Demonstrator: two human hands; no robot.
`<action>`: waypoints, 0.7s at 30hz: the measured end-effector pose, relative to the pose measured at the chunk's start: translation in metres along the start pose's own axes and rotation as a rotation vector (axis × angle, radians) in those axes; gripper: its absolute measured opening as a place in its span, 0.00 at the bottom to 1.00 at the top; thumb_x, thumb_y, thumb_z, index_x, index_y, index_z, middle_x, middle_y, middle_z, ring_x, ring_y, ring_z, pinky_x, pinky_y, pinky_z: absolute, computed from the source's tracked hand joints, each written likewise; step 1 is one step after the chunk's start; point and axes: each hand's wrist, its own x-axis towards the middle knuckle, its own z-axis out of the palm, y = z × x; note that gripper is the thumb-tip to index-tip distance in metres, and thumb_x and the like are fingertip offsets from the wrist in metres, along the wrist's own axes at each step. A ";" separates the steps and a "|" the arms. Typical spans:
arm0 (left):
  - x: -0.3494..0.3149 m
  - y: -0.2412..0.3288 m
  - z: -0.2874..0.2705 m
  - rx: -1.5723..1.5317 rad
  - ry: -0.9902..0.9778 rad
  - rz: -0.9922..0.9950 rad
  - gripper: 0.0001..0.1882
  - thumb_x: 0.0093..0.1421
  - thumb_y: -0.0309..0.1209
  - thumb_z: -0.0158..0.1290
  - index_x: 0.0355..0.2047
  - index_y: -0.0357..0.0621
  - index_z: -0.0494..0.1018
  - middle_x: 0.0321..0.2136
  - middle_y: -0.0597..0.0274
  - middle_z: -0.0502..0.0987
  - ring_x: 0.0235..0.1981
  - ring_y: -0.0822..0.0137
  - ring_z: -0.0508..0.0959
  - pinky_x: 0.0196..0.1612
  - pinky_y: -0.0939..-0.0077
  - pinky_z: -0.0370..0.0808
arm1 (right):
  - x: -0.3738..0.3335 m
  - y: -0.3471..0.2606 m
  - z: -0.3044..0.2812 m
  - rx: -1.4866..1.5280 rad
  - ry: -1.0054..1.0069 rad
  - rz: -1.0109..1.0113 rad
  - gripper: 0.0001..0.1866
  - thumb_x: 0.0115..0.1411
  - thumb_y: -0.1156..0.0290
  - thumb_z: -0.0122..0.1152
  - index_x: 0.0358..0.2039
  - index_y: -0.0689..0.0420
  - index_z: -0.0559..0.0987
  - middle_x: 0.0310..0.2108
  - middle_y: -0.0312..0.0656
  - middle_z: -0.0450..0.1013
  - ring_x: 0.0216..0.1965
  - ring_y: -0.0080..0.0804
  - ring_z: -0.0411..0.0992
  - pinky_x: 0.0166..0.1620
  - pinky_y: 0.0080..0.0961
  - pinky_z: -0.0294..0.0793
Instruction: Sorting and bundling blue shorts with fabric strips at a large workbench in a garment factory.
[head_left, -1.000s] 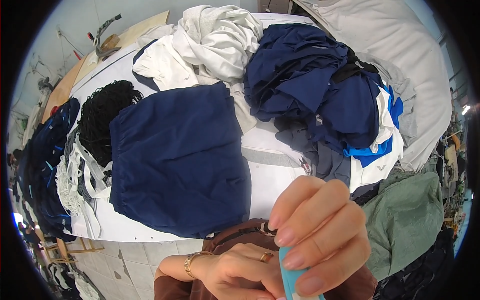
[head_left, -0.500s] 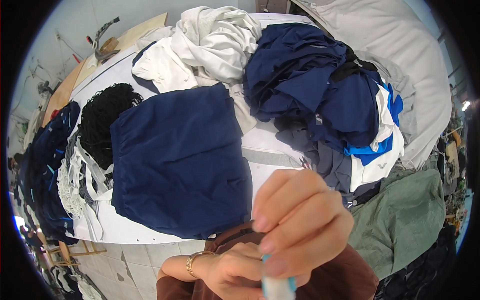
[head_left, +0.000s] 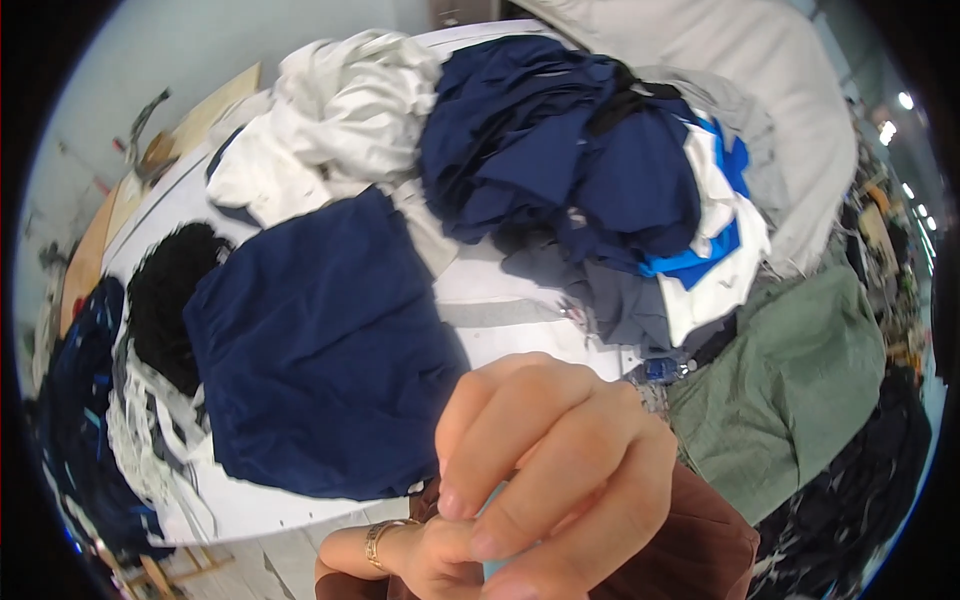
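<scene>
Close up at the lower middle, my right hand (head_left: 565, 465) is closed, its fingers pinching a small light-blue object (head_left: 492, 569). Only slivers of that object show between the fingers. My left hand (head_left: 440, 555), with a gold bracelet (head_left: 376, 543) on its wrist, lies just behind and touches or nearly touches the right; its fingers are hidden. Beyond the hands, navy shorts (head_left: 320, 350) with a gathered waistband lie flat on the white table (head_left: 500, 345).
White cloth (head_left: 350, 100) and a navy garment heap (head_left: 540, 140) are piled at the back. Black cords (head_left: 175, 300) and white strips (head_left: 150, 430) lie left of the shorts. A green cloth (head_left: 790, 390) hangs at right, near a small blue bottle (head_left: 662, 370).
The view has shifted, so the table's things appear further left. My right hand has come further over the left, and its fingers now cover most of the light-blue and white object.
</scene>
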 end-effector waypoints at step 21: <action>0.061 -0.016 0.075 -0.690 -0.653 -0.577 0.09 0.56 0.31 0.51 0.32 0.36 0.70 0.28 0.57 0.74 0.27 0.64 0.74 0.32 0.77 0.69 | 0.037 -0.193 -0.034 -1.007 -0.245 -0.154 0.12 0.58 0.62 0.53 0.36 0.57 0.74 0.29 0.38 0.66 0.30 0.29 0.65 0.29 0.19 0.67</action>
